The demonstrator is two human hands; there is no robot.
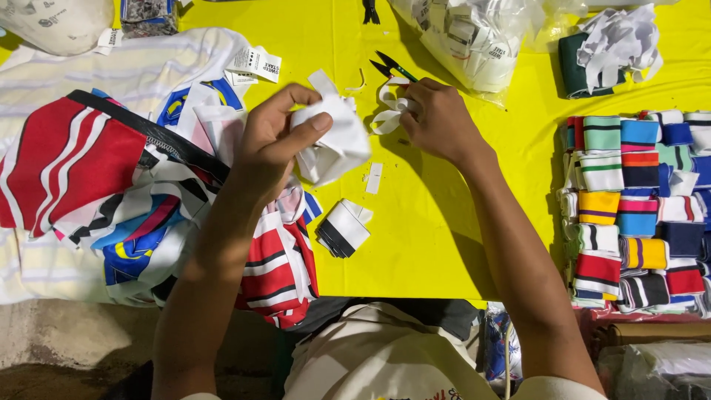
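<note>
The left hand (278,144) pinches a crumpled wad of white fabric pieces (333,144) between thumb and curled fingers, holding it above the yellow table (444,237). The right hand (441,118) rests farther back on that table, its fingers closed down on a looped white ribbon strip (389,111), with small thread snips (392,68), green-handled and dark-bladed, lying just beyond its fingertips. As I judge it, the loose wad could shed a piece, since only the thumb pins several soft layers; the blade tips also point close to the right fingers, so a blind reach could nick skin or fabric. The white cloth looks thin, limp and creased. Near the table's front edge lies a folded white-and-black knit band (343,228), ribbed and springy-looking, with a tiny white label scrap (375,178) beside it. Off the table's left side spreads a heap of striped garments (111,185) in red, white and blue, smooth and slack. At the table's right end sit stacked folded ribbed cuffs (637,215) in many stripes, compact and rectangular.
</note>
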